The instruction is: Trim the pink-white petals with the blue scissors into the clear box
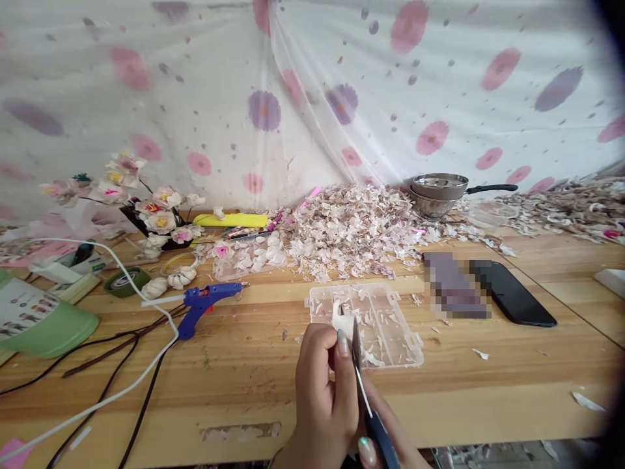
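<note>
1. a white petal scrap (pixel 340 317) is pinched tightly between the thumb and fingers of the left hand (pixel 322 391), and it is held just above a clear plastic compartment box (pixel 390 326).
2. a pair of blue-handled scissors (pixel 379 438) is gripped by the right hand (pixel 398 433), whose fingers are closed around the handles. the blade is pressed beside the scrap, but how far the blades are spread cannot be told.
3. the compartments of the box are strewn with pale cut scraps, and the box is laid on a wooden table (pixel 234 391) whose surface is scratched and stained.
4. a second clear box (pixel 249 257) is filled with petals, and a large heap of pale petal shavings (pixel 346 231) is piled behind it.
5. a blue hot glue gun (pixel 208 306) is laid on its side to the left, near a roll of green tape (pixel 125 282), and a white cable (pixel 97 397) and dark wires (pixel 97 355) are trailed across the wood.
6. a cluster of handmade pale flowers (pixel 156 212) is stood at the back left, beside a yellow strip (pixel 229 220).
7. a black phone (pixel 512 293) is laid to the right, next to a pixelated object (pixel 454 286).
8. stacked steel pans (pixel 434 194) are set at the back, against a sheer sheet printed with pink and purple blooms (pixel 312 78).
</note>
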Available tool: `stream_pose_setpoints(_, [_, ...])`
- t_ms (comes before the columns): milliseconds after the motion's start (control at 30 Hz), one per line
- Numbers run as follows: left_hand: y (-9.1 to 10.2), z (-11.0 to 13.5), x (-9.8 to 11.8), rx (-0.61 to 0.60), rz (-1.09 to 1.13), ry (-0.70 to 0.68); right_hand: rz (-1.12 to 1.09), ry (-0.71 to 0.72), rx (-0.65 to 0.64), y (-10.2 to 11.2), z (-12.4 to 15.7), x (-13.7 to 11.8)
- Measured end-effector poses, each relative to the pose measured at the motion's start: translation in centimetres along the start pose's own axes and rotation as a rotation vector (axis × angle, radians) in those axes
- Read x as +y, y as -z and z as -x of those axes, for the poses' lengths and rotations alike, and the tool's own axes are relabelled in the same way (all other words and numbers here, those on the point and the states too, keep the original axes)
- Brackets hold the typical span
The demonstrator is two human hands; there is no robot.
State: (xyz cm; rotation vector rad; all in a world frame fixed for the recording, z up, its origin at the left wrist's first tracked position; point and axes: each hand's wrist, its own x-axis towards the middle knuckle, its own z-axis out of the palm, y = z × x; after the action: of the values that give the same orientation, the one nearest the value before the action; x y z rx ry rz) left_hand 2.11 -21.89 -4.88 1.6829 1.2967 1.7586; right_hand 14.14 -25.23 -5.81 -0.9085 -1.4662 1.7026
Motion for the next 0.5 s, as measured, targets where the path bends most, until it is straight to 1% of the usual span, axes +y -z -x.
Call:
stream_pose_setpoints(167, [0.0,0.1,0.0,-0.016,-0.032,0.035,-0.064,0.019,0.069,-0.6,-0.6,0.0])
stream_pose_setpoints(300, [0.0,0.1,0.0,-0.037,-0.018,0.051,-0.080,0.032,0.091,-1.0,-1.2,0.4])
stream_pose_setpoints(500, [-0.1,0.2,-0.2,-0.020,-0.002,0.074,-0.098,0.032,0.144,-1.3,-1.2,1.0])
